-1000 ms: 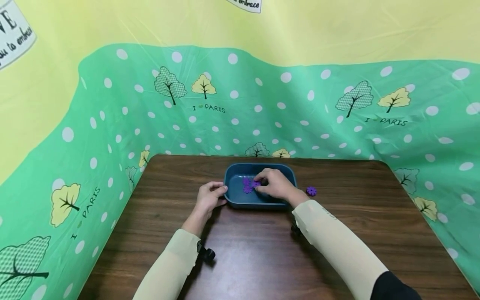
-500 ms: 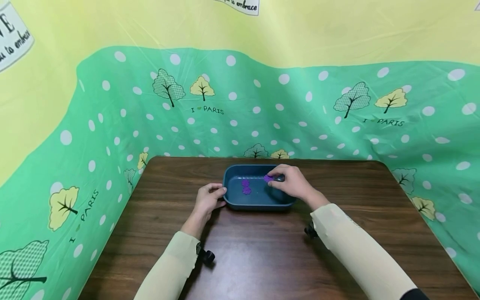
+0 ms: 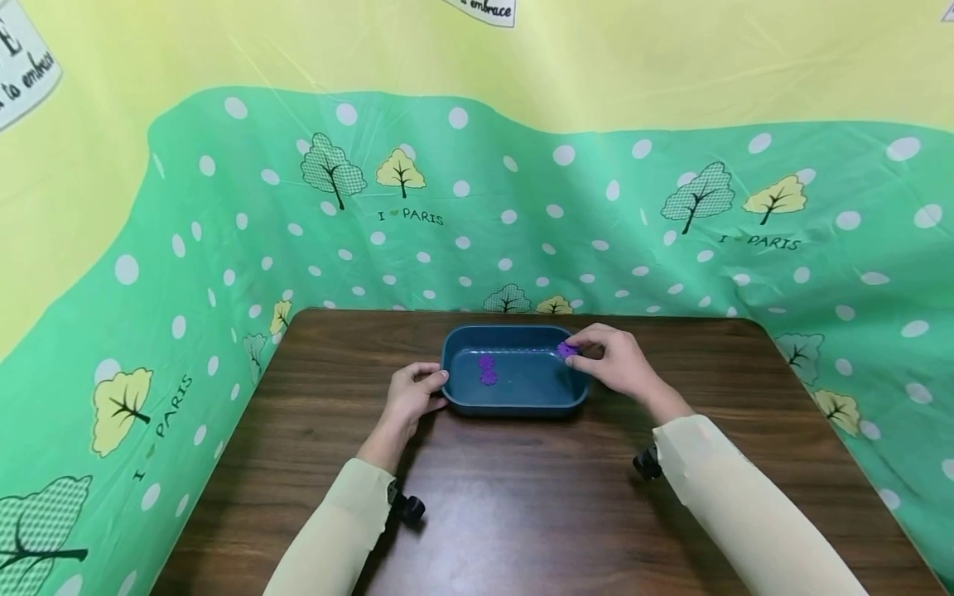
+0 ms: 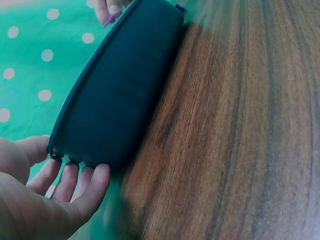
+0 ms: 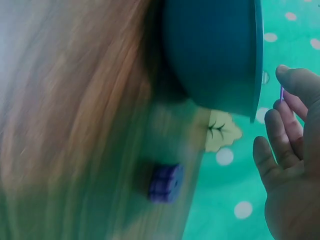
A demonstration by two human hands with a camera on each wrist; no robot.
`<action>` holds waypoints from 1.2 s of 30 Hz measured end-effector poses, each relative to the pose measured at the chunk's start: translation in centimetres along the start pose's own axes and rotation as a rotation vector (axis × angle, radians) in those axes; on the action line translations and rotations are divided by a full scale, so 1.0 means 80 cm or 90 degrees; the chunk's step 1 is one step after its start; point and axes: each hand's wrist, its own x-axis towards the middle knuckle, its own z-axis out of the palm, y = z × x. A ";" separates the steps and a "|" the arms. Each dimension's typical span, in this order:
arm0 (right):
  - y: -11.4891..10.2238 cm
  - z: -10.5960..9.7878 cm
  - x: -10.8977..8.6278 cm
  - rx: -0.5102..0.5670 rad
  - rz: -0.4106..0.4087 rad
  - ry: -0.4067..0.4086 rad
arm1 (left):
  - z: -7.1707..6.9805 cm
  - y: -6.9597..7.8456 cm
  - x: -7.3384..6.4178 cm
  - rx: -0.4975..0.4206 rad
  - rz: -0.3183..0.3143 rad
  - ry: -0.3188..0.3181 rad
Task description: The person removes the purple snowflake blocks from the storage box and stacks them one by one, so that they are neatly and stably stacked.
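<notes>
A dark blue rectangular tray [image 3: 514,389] stands on the table. My left hand [image 3: 410,393] holds its left end, thumb at the rim and fingers against the outer wall, as the left wrist view shows. Between thumb and fingertips my right hand [image 3: 617,362] pinches a thin purple flower-shaped piece [image 3: 566,350] above the tray's right end. Edge-on, that piece [image 5: 281,93] is a narrow purple sliver in the right wrist view. Two similar purple pieces [image 3: 488,370] lie in the tray's left part. A short purple stack [image 5: 166,183] stands on the table beneath the right hand, hidden in the head view.
The brown wood-grain table [image 3: 507,505] extends on every side of the tray. Behind it hangs a green and yellow cloth [image 3: 462,207] with dots and trees. A small black device [image 3: 408,509] sits at the left wrist, another [image 3: 647,463] at the right.
My right hand has lifted one purple flower-shaped piece from beside the others and carried it rightward to the tray's right end. The left hand stays at the left end.
</notes>
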 end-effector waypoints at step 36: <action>0.087 -0.020 -0.076 -0.063 0.098 0.019 | 0.001 -0.002 0.001 -0.006 0.002 0.007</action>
